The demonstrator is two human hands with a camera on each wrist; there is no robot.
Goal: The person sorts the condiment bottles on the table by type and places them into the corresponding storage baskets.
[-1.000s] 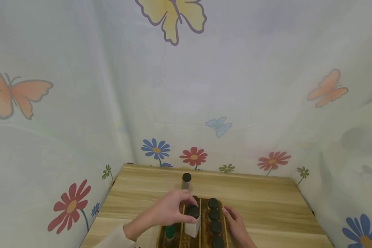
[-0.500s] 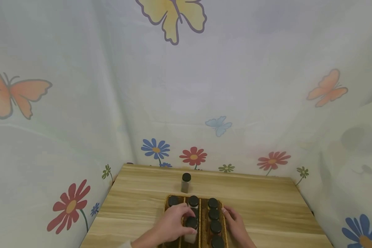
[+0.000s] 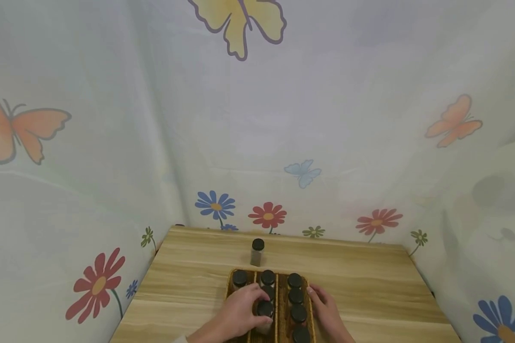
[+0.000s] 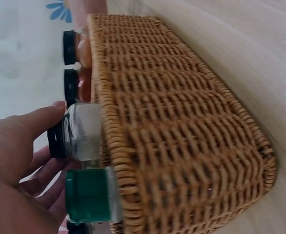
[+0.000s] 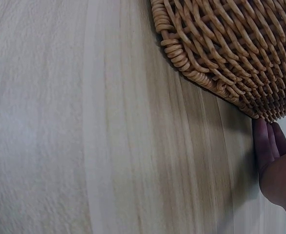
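In the middle compartment of the wicker basket (image 3: 279, 309), a clear jar (image 4: 86, 131) with a black lid and pale contents stands among other jars. My left hand (image 3: 240, 312) pinches this jar by its lid, thumb on one side and fingers on the other. In the left wrist view the jar's upper part shows above the basket rim and its lower part is hidden behind the woven wall. My right hand (image 3: 327, 312) rests against the basket's right side, its fingers (image 5: 264, 144) extended along the outer wall near the table.
Several black-lidded jars (image 3: 299, 313) line the right compartment. A green-lidded jar (image 4: 88, 195) stands in the basket near my left hand. Behind the basket, a single black-lidded jar (image 3: 257, 252) stands on the wooden table (image 3: 352, 267). A flower-patterned curtain (image 3: 347, 190) surrounds the table.
My left hand has brought the jar down into the middle compartment, slightly nearer me. The jar behind the basket and the left compartment's far jar have come into view. My right hand has stayed put.
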